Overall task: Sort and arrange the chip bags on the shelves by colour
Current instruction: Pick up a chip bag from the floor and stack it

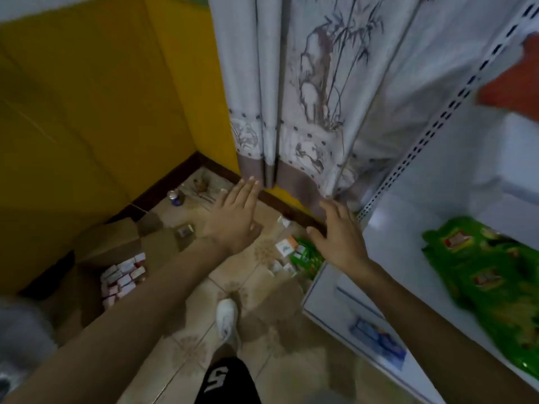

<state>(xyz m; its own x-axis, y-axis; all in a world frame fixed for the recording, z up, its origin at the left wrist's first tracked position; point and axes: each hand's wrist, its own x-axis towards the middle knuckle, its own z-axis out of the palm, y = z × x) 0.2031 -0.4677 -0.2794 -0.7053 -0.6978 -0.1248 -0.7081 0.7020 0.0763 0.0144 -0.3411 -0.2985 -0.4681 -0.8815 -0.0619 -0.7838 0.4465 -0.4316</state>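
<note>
Beside the white shelf (388, 252), the left hand (233, 220) and right hand (341, 237) are hovering with fingers spread and holding nothing, so I judge reaching low for the green chip bags (493, 284) lying flat on that shelf is wisest, while an orange bag (513, 83) is sitting higher.

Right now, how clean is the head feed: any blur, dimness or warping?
Head view: motion blur smears the green chip bags and orange bag; lighting is dim at the yellow wall; wide-angle warping bends the shelf upright; both hands stay fairly sharp.
</note>
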